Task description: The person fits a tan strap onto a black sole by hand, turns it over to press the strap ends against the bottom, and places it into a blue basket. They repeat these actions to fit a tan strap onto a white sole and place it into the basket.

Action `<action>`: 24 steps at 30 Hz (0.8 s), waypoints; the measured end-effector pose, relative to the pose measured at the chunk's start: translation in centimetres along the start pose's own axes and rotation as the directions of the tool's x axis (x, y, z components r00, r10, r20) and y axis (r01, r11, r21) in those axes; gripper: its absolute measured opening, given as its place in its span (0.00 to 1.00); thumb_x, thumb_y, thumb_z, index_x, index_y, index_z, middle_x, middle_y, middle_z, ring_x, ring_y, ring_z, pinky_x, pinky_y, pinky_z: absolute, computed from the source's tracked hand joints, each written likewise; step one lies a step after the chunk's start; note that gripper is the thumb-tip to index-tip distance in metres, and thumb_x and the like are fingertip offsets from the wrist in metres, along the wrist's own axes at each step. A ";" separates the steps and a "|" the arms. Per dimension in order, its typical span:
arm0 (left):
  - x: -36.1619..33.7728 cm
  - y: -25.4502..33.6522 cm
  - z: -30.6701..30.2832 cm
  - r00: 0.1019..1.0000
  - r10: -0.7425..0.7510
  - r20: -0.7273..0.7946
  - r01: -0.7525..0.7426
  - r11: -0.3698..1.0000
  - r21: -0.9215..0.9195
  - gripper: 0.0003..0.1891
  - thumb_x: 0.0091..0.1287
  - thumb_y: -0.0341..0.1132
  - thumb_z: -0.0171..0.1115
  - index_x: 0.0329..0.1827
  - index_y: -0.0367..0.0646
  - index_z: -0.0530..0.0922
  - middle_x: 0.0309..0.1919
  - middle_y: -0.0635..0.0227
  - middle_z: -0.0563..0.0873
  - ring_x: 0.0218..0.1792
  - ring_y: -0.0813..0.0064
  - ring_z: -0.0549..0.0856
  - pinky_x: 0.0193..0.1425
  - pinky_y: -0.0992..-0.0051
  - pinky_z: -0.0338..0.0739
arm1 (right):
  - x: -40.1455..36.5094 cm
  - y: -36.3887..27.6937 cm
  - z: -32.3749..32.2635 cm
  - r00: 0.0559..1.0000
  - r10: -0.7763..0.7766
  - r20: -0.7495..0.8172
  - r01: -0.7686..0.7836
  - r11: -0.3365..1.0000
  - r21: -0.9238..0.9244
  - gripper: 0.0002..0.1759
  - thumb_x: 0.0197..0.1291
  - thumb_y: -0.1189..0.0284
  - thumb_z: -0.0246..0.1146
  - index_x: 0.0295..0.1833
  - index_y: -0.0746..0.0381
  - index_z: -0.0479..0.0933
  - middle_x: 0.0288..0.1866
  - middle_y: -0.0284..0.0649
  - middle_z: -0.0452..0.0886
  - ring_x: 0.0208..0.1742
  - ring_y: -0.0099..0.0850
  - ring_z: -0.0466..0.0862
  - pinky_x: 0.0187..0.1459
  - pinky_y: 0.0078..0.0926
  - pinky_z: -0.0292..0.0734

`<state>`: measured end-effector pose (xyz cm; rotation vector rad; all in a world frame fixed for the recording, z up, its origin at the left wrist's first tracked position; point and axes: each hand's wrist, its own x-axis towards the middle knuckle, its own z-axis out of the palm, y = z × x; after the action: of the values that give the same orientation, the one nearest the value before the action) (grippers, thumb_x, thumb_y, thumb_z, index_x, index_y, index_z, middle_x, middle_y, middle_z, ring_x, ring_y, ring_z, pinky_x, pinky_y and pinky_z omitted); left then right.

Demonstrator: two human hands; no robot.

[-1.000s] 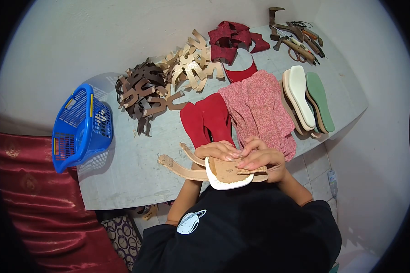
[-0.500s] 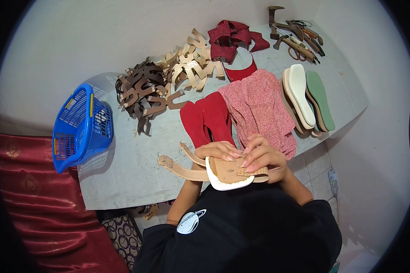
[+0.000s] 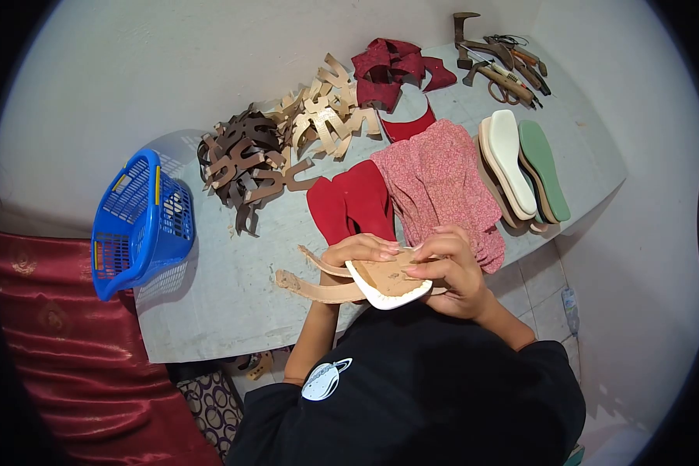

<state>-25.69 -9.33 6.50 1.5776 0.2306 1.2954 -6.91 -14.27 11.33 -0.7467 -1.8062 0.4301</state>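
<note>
Close to my chest, above the table's near edge, I hold a sandal sole (image 3: pixel 388 284) with a tan face and a white rim. Tan straps (image 3: pixel 318 289) stick out from its left side, and a bit of strap shows at the right. My left hand (image 3: pixel 359 252) is closed on the sole's far left edge, its fingertips lying over the tan face. My right hand (image 3: pixel 452 272) grips the right side, with thumb and fingers at the upper right of that face. What lies under its palm is hidden.
Red soles (image 3: pixel 353 200) and pink patterned cloth (image 3: pixel 441 182) lie just beyond my hands. Farther back are brown straps (image 3: pixel 248 151), cream straps (image 3: pixel 326 113) and dark red pieces (image 3: pixel 392 66). White soles (image 3: pixel 506 159), green soles (image 3: pixel 544 167), tools (image 3: pixel 509 70) and a blue basket (image 3: pixel 144 225) flank them.
The strap end that lay folded over the sole's right side no longer shows there. My right fingers have lifted and curled more, and the sole has shifted slightly away from my body.
</note>
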 end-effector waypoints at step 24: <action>-0.6 -0.3 0.6 0.991 -0.125 -0.052 0.127 0.991 0.042 0.14 0.49 0.31 0.67 0.37 0.34 0.78 0.35 0.54 0.81 0.38 0.65 0.82 0.43 0.73 0.77 | 0.1 0.1 0.1 0.995 0.074 -0.061 -0.072 0.997 0.023 0.19 0.32 0.74 0.71 0.36 0.58 0.76 0.29 0.32 0.76 0.30 0.29 0.75 0.36 0.25 0.63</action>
<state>-25.32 -9.90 5.96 1.5446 0.3868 1.2389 -6.99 -14.13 11.35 -0.8055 -1.7189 0.4680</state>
